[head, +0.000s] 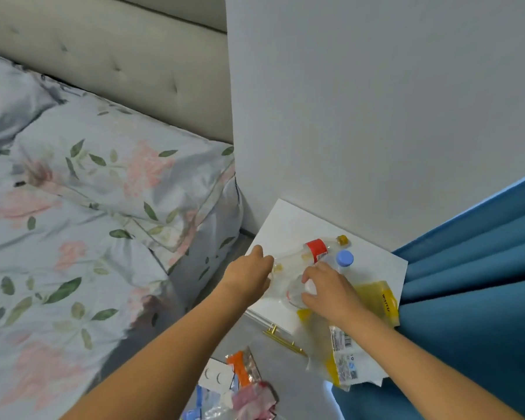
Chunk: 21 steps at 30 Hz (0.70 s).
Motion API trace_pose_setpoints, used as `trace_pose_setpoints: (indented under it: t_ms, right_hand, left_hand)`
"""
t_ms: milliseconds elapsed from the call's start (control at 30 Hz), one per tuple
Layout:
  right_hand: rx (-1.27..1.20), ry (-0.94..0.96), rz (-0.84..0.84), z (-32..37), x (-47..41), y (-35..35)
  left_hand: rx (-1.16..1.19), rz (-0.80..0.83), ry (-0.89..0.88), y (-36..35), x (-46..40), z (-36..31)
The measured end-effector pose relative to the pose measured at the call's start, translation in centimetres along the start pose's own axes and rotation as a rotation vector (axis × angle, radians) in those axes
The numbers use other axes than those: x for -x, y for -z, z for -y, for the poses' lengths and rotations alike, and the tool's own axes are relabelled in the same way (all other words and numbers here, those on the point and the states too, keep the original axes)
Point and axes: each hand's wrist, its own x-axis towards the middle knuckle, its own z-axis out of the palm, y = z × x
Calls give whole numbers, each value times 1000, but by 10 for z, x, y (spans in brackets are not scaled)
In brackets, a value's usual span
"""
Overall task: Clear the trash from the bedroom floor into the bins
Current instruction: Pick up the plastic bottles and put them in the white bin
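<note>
Two clear plastic bottles lie on a white nightstand [288, 219]. One has a red label and a yellow cap [315, 248]. My left hand [249, 274] is closed around its base end. The other bottle has a blue cap [344, 258], and my right hand [331, 291] grips its clear body. A yellow plastic wrapper [376, 298] lies on the nightstand under my right wrist and hangs over the front edge. A pile of wrappers and packaging [240, 386] lies on the grey floor below.
A bed with floral bedding [73, 222] fills the left side, with a padded headboard behind it. Blue curtains [473, 283] hang to the right of the nightstand. A brass drawer handle [282, 338] juts out at the nightstand's front. No bin is in view.
</note>
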Motion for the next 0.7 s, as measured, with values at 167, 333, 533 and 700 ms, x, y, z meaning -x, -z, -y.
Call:
trace_pose_setpoints:
  t_ms: [167,333,533,700]
  right_hand:
    - [-3,156,11,52,4,5]
    - [39,380,29,151,28,-5]
    - [108,640,154,292,109,-53]
    - [280,920,259,412,208,-140]
  left_hand:
    - [95,-84,109,4,48,49]
    - [176,-190,260,-5,154,113]
    - [263,-282,555,-56,335,180]
    - [407,-360,826,-141,511,221]
